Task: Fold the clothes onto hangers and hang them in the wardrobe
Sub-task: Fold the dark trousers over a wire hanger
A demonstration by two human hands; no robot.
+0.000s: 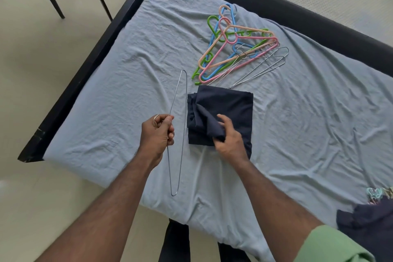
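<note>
On the bed (pixel 106 83), near its left edge, the left hand (pixel 157 134) is clamped round the neck of 1 wire hanger (pixel 184 112), which hangs upright with its long bar beside the garment. The right hand (pixel 228 137) pinches an upper layer of the folded dark garment (pixel 229 104), fingers curled into the cloth and lifting a flap of it. The garment lies flat on the blue-grey sheet, just right of the held hanger and just below the hanger pile.

Progress, as judged: early. The garment is folded into a compact square but not yet threaded over the hanger bar; nothing shown has reached the wardrobe (none is in view). Remaining: drape this piece on the held hanger, carry it off, then repeat for the rest.

Count:
- Wire hangers: 1 in hand, plus what appear to be 2 more in the pile (pixel 255 66), partly tucked under the garment's far edge.
- Plastic hangers (pixel 238 42): overlapped; blue, green, pink and peach are distinguishable, at least 4, exact total uncertain.
- Dark garments: 1 folded at centre; a second dark heap (pixel 368 221) at the lower right corner, piece count indeterminate.
- Small coloured items (pixel 376 193) beside that heap: too cropped to identify.
</note>
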